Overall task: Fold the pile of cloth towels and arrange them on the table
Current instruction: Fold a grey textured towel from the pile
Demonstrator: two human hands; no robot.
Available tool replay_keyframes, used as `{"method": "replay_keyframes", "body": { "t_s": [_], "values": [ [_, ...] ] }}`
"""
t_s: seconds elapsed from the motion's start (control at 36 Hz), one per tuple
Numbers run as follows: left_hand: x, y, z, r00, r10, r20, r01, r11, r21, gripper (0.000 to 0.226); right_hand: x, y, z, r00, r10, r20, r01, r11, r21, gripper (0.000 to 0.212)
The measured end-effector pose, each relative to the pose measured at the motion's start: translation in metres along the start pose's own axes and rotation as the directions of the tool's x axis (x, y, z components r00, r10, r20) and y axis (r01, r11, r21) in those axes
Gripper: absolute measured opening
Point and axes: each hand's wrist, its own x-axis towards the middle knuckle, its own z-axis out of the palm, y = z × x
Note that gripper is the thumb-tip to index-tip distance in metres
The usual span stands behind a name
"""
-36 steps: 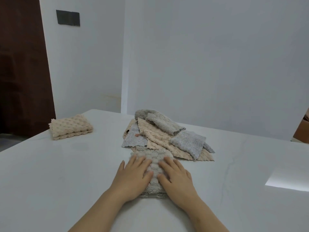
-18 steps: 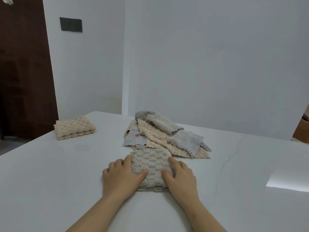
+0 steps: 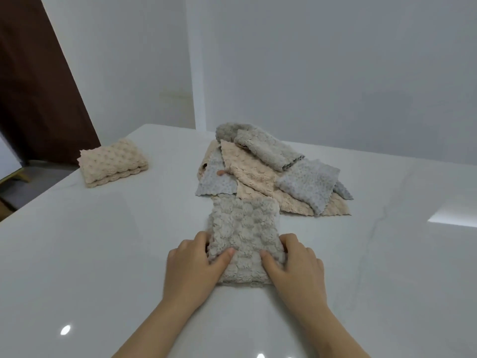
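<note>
The folded grey towel (image 3: 244, 236) lies flat on the white bench (image 3: 103, 254), with its near end held between both hands. The left hand (image 3: 192, 270) clamps the towel's left edge. Its thumb lies on top of the fleecy cloth and its fingers curl at the side. The fingertips are hidden by the fabric, so they may be tucked beneath it. The right hand (image 3: 296, 270) grips the right edge the same way, thumb on top and fingertips out of sight. Both hands partly cover the near hem, and the number of layers cannot be made out.

Just beyond the grey towel, touching its far edge, lies the unfolded pile of towels (image 3: 260, 174). Beige and blue-grey pieces overlap there under a rolled grey one, and the lower ones are largely covered. Well to the left of the grey towel and farther back sits a folded beige towel (image 3: 113, 162), near the bench edge. Farther left again, a dark brown panel (image 3: 33, 86) is cut off by the frame.
</note>
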Motion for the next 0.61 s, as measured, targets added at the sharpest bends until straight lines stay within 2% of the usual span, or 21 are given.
{"method": "replay_keyframes", "body": {
  "t_s": [0.06,0.17,0.25,0.31,0.39,0.61],
  "values": [
    [0.001,0.002,-0.004,0.997,-0.054,0.049,0.056,0.998,-0.038,0.039,-0.001,-0.003,-0.004,0.994,0.016,0.113,-0.023,0.998,0.065,0.039],
    [0.004,0.010,-0.017,0.966,-0.158,0.203,0.189,0.971,-0.143,0.039,-0.005,-0.016,-0.021,0.947,0.080,0.310,-0.153,0.963,0.220,0.030],
    [0.006,0.016,-0.027,0.918,-0.210,0.337,0.290,0.935,-0.205,0.031,-0.008,-0.022,-0.033,0.895,0.140,0.423,-0.303,0.887,0.349,0.035],
    [0.006,0.024,-0.031,0.890,-0.221,0.398,0.356,0.883,-0.305,0.025,-0.011,-0.024,-0.041,0.868,0.172,0.465,-0.389,0.818,0.424,0.036],
    [0.007,0.041,-0.035,0.886,-0.188,0.425,0.374,0.831,-0.412,0.024,-0.011,-0.023,-0.057,0.851,0.210,0.481,-0.472,0.705,0.529,0.037],
    [0.028,0.115,-0.014,0.843,-0.090,0.531,0.410,0.747,-0.523,0.031,-0.002,0.013,-0.114,0.871,0.313,0.378,-0.489,0.626,0.608,0.032]
  ]
}}
